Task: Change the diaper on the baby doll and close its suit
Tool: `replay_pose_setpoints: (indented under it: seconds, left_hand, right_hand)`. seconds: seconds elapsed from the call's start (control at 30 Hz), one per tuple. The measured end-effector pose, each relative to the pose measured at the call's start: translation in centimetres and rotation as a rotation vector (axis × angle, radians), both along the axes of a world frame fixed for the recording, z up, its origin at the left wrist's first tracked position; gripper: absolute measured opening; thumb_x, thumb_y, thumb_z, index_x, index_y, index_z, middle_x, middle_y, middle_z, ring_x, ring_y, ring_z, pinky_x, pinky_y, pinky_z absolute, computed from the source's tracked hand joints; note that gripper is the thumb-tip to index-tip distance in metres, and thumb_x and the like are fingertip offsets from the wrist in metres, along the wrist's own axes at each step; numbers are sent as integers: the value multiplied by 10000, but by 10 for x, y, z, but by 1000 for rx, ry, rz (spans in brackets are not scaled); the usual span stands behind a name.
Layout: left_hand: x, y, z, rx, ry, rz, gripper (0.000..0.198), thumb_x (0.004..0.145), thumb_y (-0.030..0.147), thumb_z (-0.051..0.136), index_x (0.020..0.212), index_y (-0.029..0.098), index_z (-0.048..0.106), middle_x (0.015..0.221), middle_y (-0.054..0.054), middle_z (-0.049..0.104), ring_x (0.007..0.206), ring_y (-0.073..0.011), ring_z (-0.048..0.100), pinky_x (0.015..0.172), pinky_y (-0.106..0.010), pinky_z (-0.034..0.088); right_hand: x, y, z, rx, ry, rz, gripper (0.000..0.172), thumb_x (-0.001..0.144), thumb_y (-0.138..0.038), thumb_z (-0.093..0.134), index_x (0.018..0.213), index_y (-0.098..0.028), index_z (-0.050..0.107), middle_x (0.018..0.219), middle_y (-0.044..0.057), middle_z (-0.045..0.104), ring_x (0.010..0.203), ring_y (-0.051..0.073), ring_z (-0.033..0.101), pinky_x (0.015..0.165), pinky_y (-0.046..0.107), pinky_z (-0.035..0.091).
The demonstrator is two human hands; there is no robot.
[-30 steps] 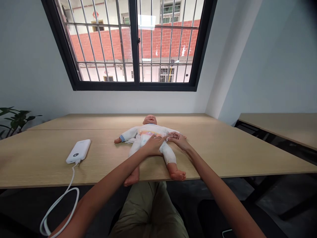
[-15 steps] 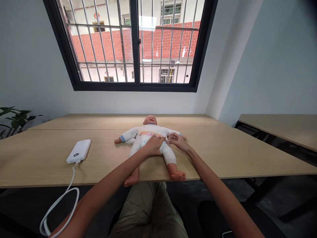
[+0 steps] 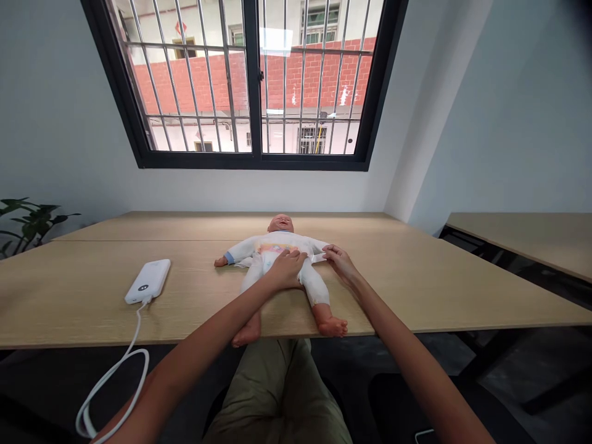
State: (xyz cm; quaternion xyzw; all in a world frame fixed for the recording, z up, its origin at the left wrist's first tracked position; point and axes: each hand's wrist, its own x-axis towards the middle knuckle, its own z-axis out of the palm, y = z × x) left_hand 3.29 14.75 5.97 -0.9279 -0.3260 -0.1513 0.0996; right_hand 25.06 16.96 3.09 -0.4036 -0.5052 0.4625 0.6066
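A baby doll (image 3: pixel 277 243) in a white suit and a diaper lies on its back on the wooden table (image 3: pixel 416 283), head toward the window, bare feet at the near edge. My left hand (image 3: pixel 285 271) lies flat on the doll's lower belly, fingers stretched out. My right hand (image 3: pixel 340 264) is at the doll's right side, fingertips pinched on a white tab of the diaper (image 3: pixel 319 257).
A white power bank (image 3: pixel 148 280) lies on the table to the left, its white cable (image 3: pixel 115 376) looping off the near edge. A plant (image 3: pixel 23 222) stands at far left. A second table (image 3: pixel 531 237) is at right. My knees sit under the table edge.
My right hand has drawn a little outward to the right, pulling the diaper tab away from the doll's waist. My left hand has stayed on the doll's belly.
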Motion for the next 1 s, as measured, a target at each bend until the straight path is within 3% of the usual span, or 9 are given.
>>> replay_pose_setpoints:
  seconds: [0.13,0.27,0.43,0.57,0.67,0.8,0.9,1.0]
  left_hand:
    - [2,4,5,27,32,49,660,636,521,740,1132,147,519,1089,-161,643,1118,-326,550,944,-415,390]
    - [10,10,9,8,110,28,732,592,575,763,1134,137,542,1086,-172,650,1093,-333,560,927,-419,399]
    - [14,18,9,18,147,-101,823,635,539,757,1304,154,471,1308,-145,583,1183,-308,529,999,-417,382]
    - [6,11,7,97,127,-139,859,675,524,746,1363,120,427,1444,-171,464,1333,-310,413,1101,-413,305]
    - [-3,-13,6,177,84,-71,885,730,512,724,1425,105,358,1470,-191,423,1418,-341,283,1152,-477,216]
    - [-14,-45,6,155,34,108,921,763,537,702,1495,190,264,1557,-184,284,1433,-376,241,1118,-586,231]
    - [-16,-48,6,77,35,183,913,760,556,699,1498,238,267,1568,-162,271,1421,-395,255,1082,-618,273]
    - [-17,-35,4,47,39,141,828,801,513,676,1491,294,273,1539,-115,347,1392,-370,314,1069,-622,288]
  right_hand:
    - [0,-5,5,4,-9,-9,331,571,-416,725,784,-224,559,645,-34,530,629,133,495,659,260,409]
    - [-7,-12,9,66,-34,77,305,612,-390,729,815,-226,571,736,-25,573,678,131,532,716,264,431]
    - [-16,-12,9,158,-108,160,219,640,-282,728,827,-226,630,938,15,670,936,177,602,913,299,440]
    - [-15,-10,7,163,-118,160,243,661,-286,734,880,-242,640,838,5,665,993,202,615,968,335,436]
    - [-13,-12,7,134,-57,176,289,666,-305,760,927,-252,649,752,-20,627,879,179,633,919,330,466]
    - [-13,-18,10,93,-53,202,366,649,-303,791,993,-255,674,730,-38,598,762,134,604,870,312,488]
    - [-12,-19,10,86,-70,227,427,671,-317,792,1079,-261,677,765,-31,610,850,155,628,921,345,476]
    - [-10,-15,8,134,-78,222,466,693,-317,783,1142,-274,669,792,-16,621,1074,213,610,985,372,440]
